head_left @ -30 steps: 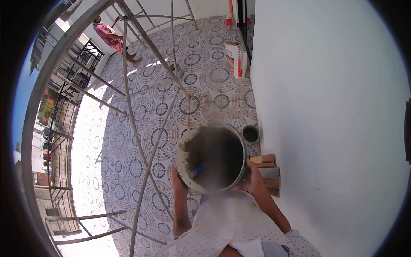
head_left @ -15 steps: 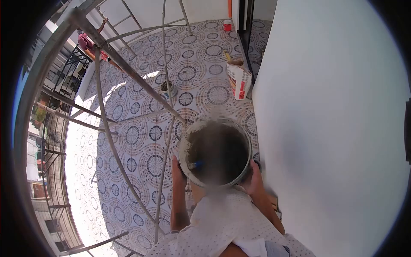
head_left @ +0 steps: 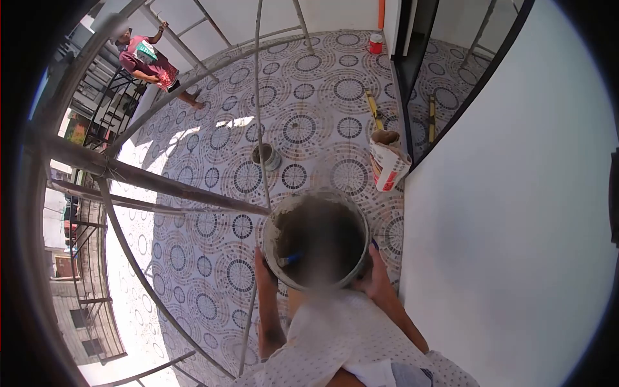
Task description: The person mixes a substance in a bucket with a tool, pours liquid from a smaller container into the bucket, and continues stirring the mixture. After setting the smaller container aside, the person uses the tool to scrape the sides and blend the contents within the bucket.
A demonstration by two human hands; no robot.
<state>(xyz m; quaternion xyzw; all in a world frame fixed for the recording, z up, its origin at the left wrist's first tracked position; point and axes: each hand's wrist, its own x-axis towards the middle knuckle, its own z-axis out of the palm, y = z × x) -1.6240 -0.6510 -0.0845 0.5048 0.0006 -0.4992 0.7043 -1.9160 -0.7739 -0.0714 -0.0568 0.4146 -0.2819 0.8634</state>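
Observation:
A round bucket (head_left: 365, 219) with a grey-crusted rim is held in front of my body, its mouth facing up. Dark grey wet mix (head_left: 309, 235) lies inside, partly blurred by a smear down the middle of the view. Against the inner left wall rests a small tool with a blue handle (head_left: 293, 258); its working end is unclear. My left hand (head_left: 264, 267) grips the bucket's left side, and my right hand (head_left: 372, 274) is closed around its right side. The fingertips of both are hidden beneath the bucket.
Scaffold poles (head_left: 161, 187) cross the left side. Ahead on the patterned tile floor (head_left: 206, 258) stand a smaller bucket (head_left: 265, 157), an open bag (head_left: 389, 168), a yellow level (head_left: 373, 108) and a red container (head_left: 375, 44). A white wall (head_left: 503, 226) runs along the right. Another person (head_left: 148, 58) stands far left.
My view has moved forward with the bucket still in both hands. The bag and smaller bucket appear closer and lower, and more of the other person and the glass door shows.

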